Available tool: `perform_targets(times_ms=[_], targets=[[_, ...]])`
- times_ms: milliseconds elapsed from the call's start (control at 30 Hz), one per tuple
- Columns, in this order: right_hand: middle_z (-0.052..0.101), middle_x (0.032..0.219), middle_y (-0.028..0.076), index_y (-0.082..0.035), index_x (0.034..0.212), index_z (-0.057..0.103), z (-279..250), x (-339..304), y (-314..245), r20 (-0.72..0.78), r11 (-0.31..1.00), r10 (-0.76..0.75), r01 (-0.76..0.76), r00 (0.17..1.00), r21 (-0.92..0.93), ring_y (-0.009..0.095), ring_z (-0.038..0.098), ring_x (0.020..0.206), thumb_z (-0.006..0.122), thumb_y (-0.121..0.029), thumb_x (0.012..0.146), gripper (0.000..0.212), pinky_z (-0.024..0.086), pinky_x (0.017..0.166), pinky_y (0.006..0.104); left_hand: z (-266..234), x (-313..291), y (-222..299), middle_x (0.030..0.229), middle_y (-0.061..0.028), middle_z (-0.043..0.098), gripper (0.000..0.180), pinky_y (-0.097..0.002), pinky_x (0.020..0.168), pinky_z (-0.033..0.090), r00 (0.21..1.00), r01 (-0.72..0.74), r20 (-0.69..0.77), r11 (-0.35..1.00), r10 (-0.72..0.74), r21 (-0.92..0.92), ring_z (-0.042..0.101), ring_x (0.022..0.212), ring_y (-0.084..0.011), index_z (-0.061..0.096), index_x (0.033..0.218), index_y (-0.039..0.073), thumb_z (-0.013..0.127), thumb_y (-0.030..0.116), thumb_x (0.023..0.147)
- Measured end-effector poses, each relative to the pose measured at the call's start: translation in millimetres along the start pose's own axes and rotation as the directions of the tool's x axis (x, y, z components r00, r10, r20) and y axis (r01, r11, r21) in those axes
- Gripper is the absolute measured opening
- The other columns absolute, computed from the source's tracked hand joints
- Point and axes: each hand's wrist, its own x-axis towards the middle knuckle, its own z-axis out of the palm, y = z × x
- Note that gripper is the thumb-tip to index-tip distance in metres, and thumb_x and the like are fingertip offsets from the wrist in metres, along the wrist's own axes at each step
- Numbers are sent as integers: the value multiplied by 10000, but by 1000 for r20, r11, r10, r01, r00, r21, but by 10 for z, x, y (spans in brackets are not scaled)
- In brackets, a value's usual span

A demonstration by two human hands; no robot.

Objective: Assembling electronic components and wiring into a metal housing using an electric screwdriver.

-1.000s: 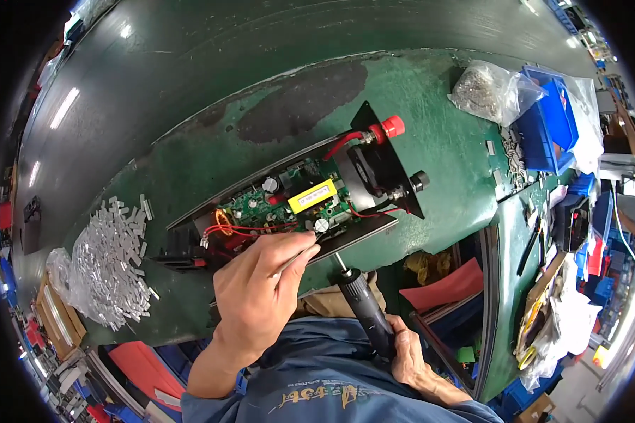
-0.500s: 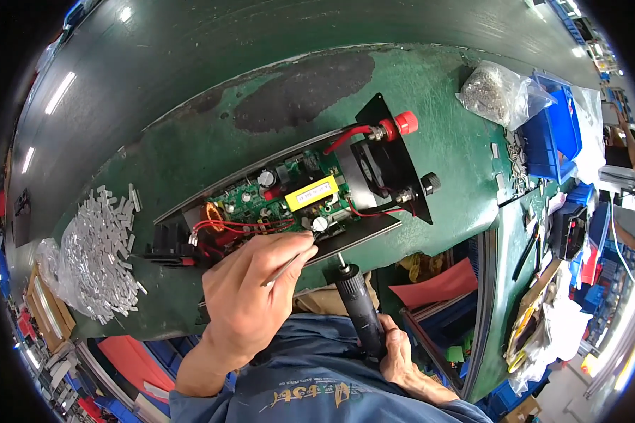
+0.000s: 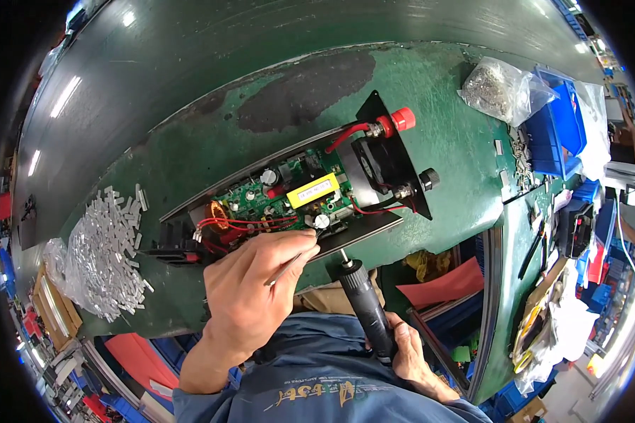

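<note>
A power unit without its cover lies slanted on the green bench, its circuit board (image 3: pixel 261 201) showing a yellow-wrapped transformer (image 3: pixel 313 190), red wires and capacitors. The black end panel (image 3: pixel 400 151) at its right carries one red terminal (image 3: pixel 403 119) and one black terminal (image 3: pixel 429 179). Over the near side wall, my left hand (image 3: pixel 257 282) is closed, pinching a thin silvery metal strip (image 3: pixel 284 271); its far end is hidden by my fingers. My right hand (image 3: pixel 407 345) grips a black electric screwdriver (image 3: pixel 365 307), its bit pointing up at the near side wall (image 3: pixel 363 236). Whether the bit touches is unclear.
At the left lies a heap of small silvery metal bars (image 3: pixel 113 257) spilling from a clear bag. A bag of small parts (image 3: pixel 497 88) and blue bins (image 3: pixel 554 134) stand at the far right. Below the bench edge is a red sheet (image 3: pixel 444 282).
The view has shifted slightly. Both hands keep their grips, and the screwdriver bit remains at the unit's near side wall.
</note>
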Motion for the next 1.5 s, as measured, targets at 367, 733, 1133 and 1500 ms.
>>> perform_targets(times_ms=[367,733,1133,1500], targets=[[667,820,82,65,1337,539,-44,58,63,185,942,43,-102,982,321,129,604,712,694,-527,843,786,461,682,258,-70,51,89,977,-178,739,168,-344,720,598,992,54,114,997,-46,-61,747,839,-301,634,1036,-17,684,-75,886],[663,833,60,30,1312,546,36,16,-79,133,953,164,-192,978,235,86,555,684,776,-389,826,682,414,625,224,-177,60,251,1005,-13,656,326,-259,611,505,961,-90,274,908,-29,410,593,823,-153,692,1115,50,748,168,816],[658,818,72,55,1277,549,82,16,-87,123,960,199,-219,972,177,110,581,719,767,-441,817,710,448,668,250,-123,73,152,847,-29,610,305,-312,610,529,944,-87,327,932,-35,352,632,795,-188,693,1047,44,724,88,747],[669,895,95,31,1347,527,88,32,2,152,967,133,-162,979,199,120,599,778,461,-784,909,927,450,718,263,-158,149,125,856,-25,552,324,-262,569,530,900,-161,434,909,-24,383,603,819,-150,688,1052,22,657,97,738]])
